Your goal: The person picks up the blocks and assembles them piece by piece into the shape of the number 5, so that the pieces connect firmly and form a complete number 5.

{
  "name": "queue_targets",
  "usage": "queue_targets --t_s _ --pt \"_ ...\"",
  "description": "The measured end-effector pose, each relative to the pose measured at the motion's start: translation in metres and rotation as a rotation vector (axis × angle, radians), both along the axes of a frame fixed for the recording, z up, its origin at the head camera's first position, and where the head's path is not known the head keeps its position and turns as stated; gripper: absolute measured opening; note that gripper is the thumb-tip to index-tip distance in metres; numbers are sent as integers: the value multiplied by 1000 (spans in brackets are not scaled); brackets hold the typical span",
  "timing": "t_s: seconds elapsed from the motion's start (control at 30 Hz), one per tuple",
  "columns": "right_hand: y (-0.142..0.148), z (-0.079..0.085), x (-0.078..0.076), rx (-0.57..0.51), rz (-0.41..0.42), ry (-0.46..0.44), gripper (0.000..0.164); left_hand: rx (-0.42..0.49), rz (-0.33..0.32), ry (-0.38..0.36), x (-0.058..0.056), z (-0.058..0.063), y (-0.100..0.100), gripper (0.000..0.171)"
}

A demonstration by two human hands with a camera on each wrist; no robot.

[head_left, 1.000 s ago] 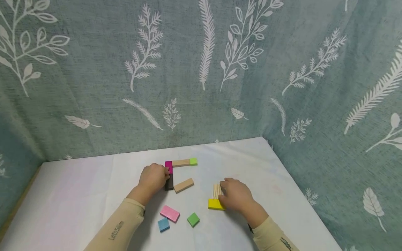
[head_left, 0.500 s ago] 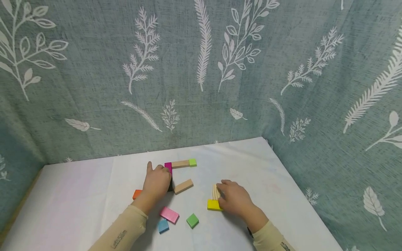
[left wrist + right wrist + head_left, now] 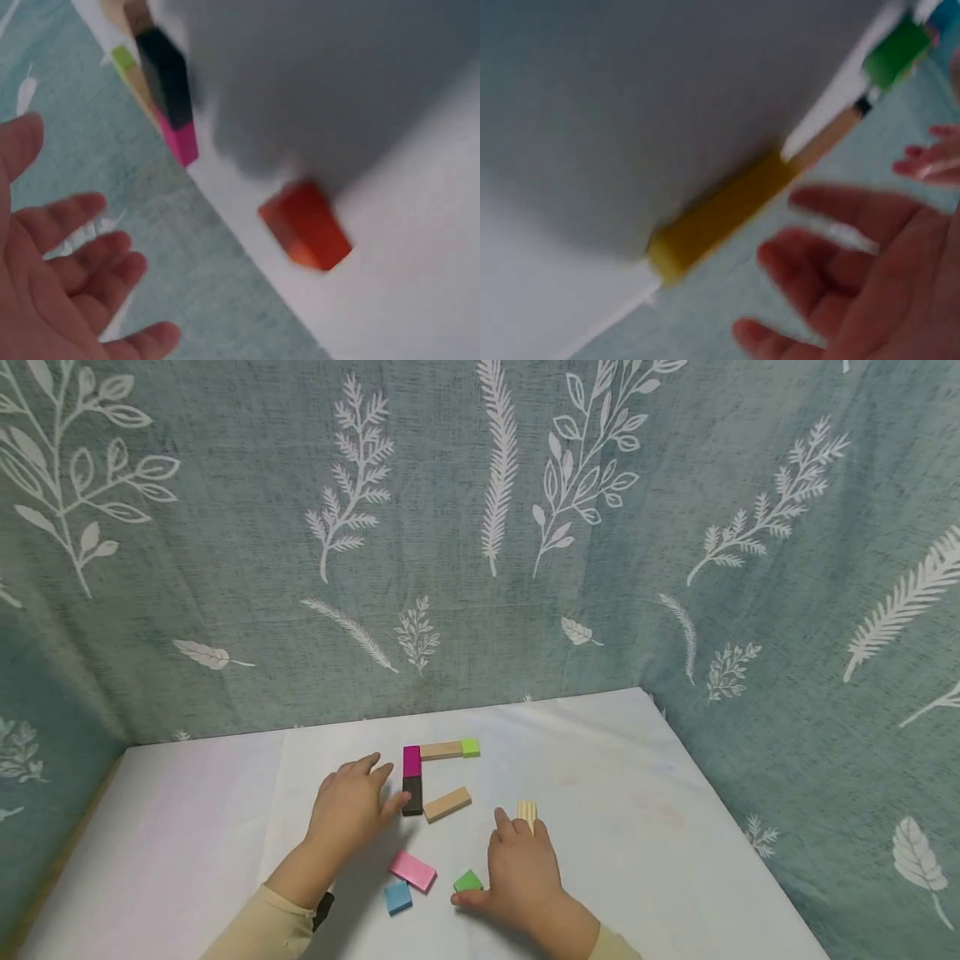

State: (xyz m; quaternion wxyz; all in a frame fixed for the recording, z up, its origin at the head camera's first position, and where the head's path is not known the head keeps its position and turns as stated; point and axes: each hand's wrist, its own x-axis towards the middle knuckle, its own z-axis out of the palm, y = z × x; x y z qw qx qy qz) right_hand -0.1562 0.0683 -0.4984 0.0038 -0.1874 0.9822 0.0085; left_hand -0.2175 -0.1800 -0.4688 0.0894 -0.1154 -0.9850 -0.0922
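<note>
With its fingers spread, my left hand [image 3: 348, 806] hovers just left of a black block [image 3: 412, 797], its thumb tip overlapping that block's edge in the head view. A magenta block [image 3: 412, 761] joins the black one end to end. In the left wrist view an orange block [image 3: 306, 227] lies apart from the fingers; the left arm hides it from the head camera. My right hand [image 3: 521, 868], fingers spread and holding nothing, covers the yellow block [image 3: 724, 217] in the head view. Its thumb is beside a green block [image 3: 468, 882], and a pale ridged block [image 3: 527, 811] shows beyond its fingertips.
From the magenta block's far end, a plain wooden block [image 3: 441, 751] runs right to a lime cube [image 3: 470, 748]. Another wooden block [image 3: 447, 805] lies slanted by the black one. Nearer are a pink block [image 3: 413, 871] and a blue block [image 3: 398, 897]. A patterned curtain [image 3: 450, 527] backs the table.
My left hand has drawn back leftward from the magenta and black blocks and spread its fingers. The right hand has left the ridged and yellow blocks, moving nearer and left toward the green block.
</note>
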Motion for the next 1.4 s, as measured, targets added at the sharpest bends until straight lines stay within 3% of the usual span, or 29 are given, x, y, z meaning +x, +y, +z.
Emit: queue_targets --t_s 0.1,0.2,0.37,0.57,0.8,1.1,1.4 --pt "-8 -2 8 34 -49 27 92 -8 11 -85 2 -5 5 70" --pt "-13 -3 10 71 -36 17 75 -13 27 -142 3 -10 10 75" --pt "-14 -4 9 100 19 4 60 -42 33 -178 3 -14 17 77" --pt "-2 -7 4 86 57 38 55 -21 39 -183 7 -21 14 78" --pt "22 -16 -5 -36 135 -100 65 43 32 -163 18 -24 -10 81" --pt "24 -15 -11 -169 180 -95 42 117 81 -237 40 -22 -42 89" --pt "39 -2 -38 -394 20 -213 44 165 129 -303 49 -29 -60 98"
